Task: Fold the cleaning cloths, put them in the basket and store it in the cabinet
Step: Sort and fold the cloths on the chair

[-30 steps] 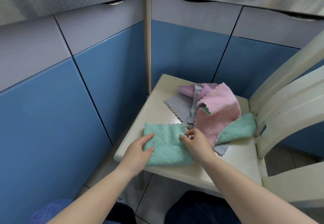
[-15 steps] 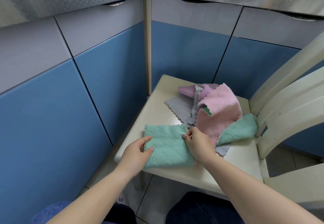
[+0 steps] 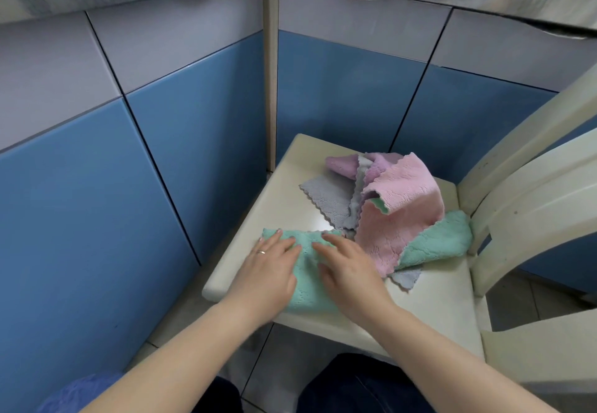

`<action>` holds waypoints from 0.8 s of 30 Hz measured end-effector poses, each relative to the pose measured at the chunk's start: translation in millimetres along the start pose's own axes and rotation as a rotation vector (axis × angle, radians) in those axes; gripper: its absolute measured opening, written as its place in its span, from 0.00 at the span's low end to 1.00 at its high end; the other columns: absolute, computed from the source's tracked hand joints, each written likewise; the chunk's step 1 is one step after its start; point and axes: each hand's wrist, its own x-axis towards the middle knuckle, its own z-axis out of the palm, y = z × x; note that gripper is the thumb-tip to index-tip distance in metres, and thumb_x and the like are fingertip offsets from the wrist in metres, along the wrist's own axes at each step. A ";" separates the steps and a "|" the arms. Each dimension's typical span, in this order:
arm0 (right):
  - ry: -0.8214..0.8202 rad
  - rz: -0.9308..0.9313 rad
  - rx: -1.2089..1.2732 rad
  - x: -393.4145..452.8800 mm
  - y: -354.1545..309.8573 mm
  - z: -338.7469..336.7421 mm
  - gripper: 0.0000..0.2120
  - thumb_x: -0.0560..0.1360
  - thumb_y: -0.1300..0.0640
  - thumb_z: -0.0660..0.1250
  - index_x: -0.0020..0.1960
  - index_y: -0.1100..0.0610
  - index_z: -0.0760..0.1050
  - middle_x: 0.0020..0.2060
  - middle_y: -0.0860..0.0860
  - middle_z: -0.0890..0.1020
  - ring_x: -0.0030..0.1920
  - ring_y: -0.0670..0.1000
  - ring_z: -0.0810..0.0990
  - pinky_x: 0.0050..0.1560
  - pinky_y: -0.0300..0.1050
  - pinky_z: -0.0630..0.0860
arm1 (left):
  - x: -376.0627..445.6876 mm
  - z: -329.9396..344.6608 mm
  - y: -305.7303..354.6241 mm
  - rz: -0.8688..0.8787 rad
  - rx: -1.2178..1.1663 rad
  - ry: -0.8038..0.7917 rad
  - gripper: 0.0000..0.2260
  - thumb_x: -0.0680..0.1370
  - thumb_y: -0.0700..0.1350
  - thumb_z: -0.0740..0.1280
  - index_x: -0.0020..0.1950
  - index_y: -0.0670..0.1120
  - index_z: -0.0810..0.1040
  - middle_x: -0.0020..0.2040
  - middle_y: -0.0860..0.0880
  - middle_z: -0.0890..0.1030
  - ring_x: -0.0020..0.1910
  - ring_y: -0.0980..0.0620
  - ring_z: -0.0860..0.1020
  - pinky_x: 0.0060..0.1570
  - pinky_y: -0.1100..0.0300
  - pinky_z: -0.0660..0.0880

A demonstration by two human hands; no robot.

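Note:
A folded green cloth [image 3: 307, 270] lies at the front left of the cream chair seat [image 3: 429, 290]. My left hand [image 3: 271, 267] lies flat on its left half with straight fingers. My right hand [image 3: 349, 270] presses flat on its right half. Behind them is a loose pile: a pink cloth [image 3: 403, 205] on top, a grey cloth [image 3: 326, 199] to its left, a lilac cloth [image 3: 345, 163] at the back, and another green cloth [image 3: 436, 244] at the right. No basket is in view.
Blue and grey cabinet doors [image 3: 200, 115] form a corner behind and left of the chair. The cream chair back [image 3: 523, 193] rises at the right. My knees in dark trousers show at the bottom edge, over a tiled floor [image 3: 284, 341].
Both hands went from pinching the green cloth's edges to lying flat on top of it. The cloth now looks narrower, folded over. The pile has not moved.

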 end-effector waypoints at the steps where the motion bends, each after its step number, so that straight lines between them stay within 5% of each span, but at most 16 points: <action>1: -0.055 -0.004 -0.043 1.9 -6.6 5.3 0.20 0.70 0.52 0.56 0.57 0.53 0.79 0.56 0.53 0.81 0.56 0.58 0.80 0.52 0.53 0.79 | 4.6 4.9 1.5 0.001 0.063 -0.036 0.25 0.77 0.45 0.48 0.75 0.47 0.59 0.77 0.51 0.57 0.77 0.51 0.48 0.74 0.56 0.42; 5: -0.204 0.086 -0.154 4.0 -10.4 16.4 0.25 0.71 0.47 0.52 0.64 0.50 0.75 0.64 0.51 0.77 0.64 0.54 0.76 0.55 0.56 0.77 | 14.1 20.7 -5.9 -0.026 0.187 -0.079 0.37 0.69 0.54 0.32 0.77 0.48 0.50 0.78 0.51 0.48 0.77 0.52 0.43 0.74 0.53 0.39; 8: -0.288 0.109 -0.173 0.6 -1.6 17.2 0.36 0.71 0.38 0.38 0.76 0.48 0.55 0.76 0.51 0.56 0.76 0.52 0.54 0.72 0.57 0.55 | 14.7 26.5 -13.2 -0.082 0.199 -0.094 0.40 0.66 0.57 0.29 0.78 0.50 0.46 0.78 0.50 0.43 0.76 0.51 0.40 0.74 0.52 0.38; 11: -0.311 0.178 -0.184 -0.6 6.0 14.1 0.41 0.66 0.32 0.32 0.77 0.47 0.45 0.77 0.49 0.47 0.76 0.50 0.46 0.74 0.52 0.45 | 14.3 24.2 -17.3 -0.152 0.175 -0.123 0.38 0.68 0.61 0.31 0.78 0.51 0.42 0.78 0.48 0.39 0.76 0.50 0.38 0.74 0.51 0.38; 14: -0.385 0.187 -0.164 2.0 7.4 6.4 0.41 0.68 0.30 0.35 0.77 0.46 0.44 0.77 0.49 0.47 0.76 0.51 0.45 0.74 0.53 0.45 | 15.8 20.2 -18.2 -0.191 0.184 -0.153 0.30 0.78 0.59 0.42 0.77 0.51 0.40 0.77 0.45 0.38 0.76 0.48 0.39 0.75 0.51 0.39; 17: -0.468 0.184 -0.150 9.1 6.2 -4.0 0.35 0.75 0.33 0.48 0.77 0.48 0.45 0.77 0.50 0.48 0.76 0.52 0.46 0.75 0.54 0.47 | 12.8 12.5 -15.5 -0.230 0.143 -0.177 0.29 0.80 0.56 0.48 0.78 0.49 0.41 0.78 0.44 0.40 0.77 0.48 0.41 0.75 0.52 0.41; 24: -0.166 0.163 0.022 -26.0 4.9 -22.8 0.25 0.76 0.45 0.63 0.70 0.52 0.67 0.69 0.53 0.69 0.69 0.54 0.66 0.68 0.47 0.62 | -28.1 -11.8 -27.6 -0.186 -0.039 -0.026 0.26 0.81 0.51 0.55 0.77 0.48 0.53 0.76 0.49 0.59 0.76 0.51 0.54 0.74 0.57 0.50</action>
